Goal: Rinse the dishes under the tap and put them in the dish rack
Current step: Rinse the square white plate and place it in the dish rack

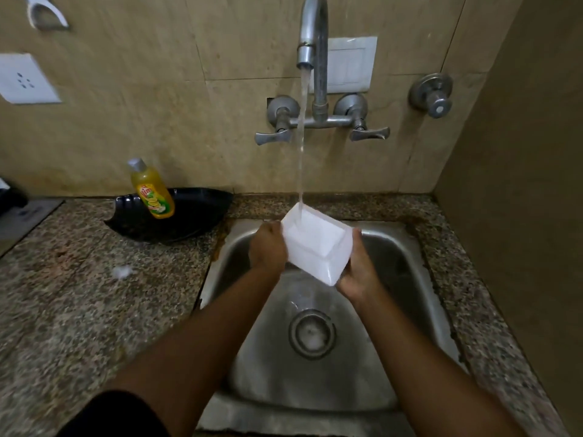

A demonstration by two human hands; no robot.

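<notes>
A white rectangular plastic container is held over the steel sink, its open top tilted toward the wall. Water runs from the tap straight into its far end. My left hand grips the container's left side. My right hand grips its right side and lower corner. Water spills from the container toward the drain. No dish rack is in view.
A yellow dish-soap bottle leans in a black tray on the granite counter to the left. A small blob of foam lies on the counter. Two tap handles stick out from the tiled wall; a side wall stands at right.
</notes>
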